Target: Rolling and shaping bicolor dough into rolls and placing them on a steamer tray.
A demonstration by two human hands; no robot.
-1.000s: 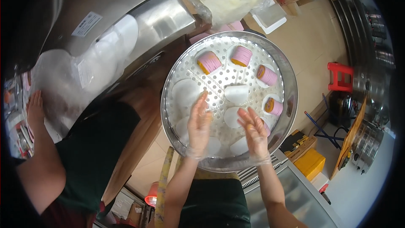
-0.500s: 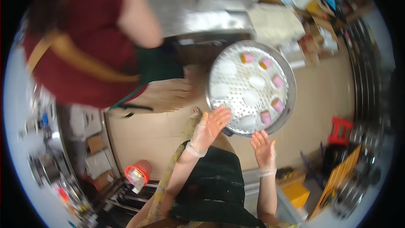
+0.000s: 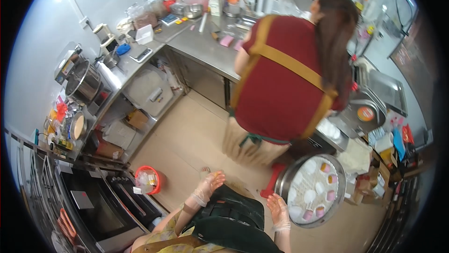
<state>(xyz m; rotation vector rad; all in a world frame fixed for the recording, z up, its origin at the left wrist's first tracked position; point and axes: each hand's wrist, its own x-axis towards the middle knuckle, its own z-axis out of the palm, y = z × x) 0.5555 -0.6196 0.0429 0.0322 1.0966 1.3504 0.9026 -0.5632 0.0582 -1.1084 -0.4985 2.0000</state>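
My left hand [image 3: 209, 186], in a clear glove, is raised over the floor at lower centre, fingers apart and slightly bent, holding nothing. My right hand [image 3: 278, 211], also gloved, is open and empty just left of the round perforated steel tray [image 3: 341, 184]. Several pink-and-orange rolls [image 3: 330, 196] sit on white paper pieces along the tray's right and near sides, and bare white pieces [image 3: 309, 195] lie among the holes. A red stool [image 3: 270, 184] shows beside and partly under the tray.
A co-worker [image 3: 285, 80] in maroon stands at the steel counter [image 3: 196, 42] ahead, bent over it. A side counter [image 3: 117, 77] holds a mixer [image 3: 82, 80] and clutter. At left are a red bucket [image 3: 161, 180] and ovens [image 3: 98, 206]; boxes [image 3: 369, 185] stand right of the tray.
My view has swung up and left, so the tray appears lower right and the co-worker central. My hands have moved from over the tray to outside its left side.
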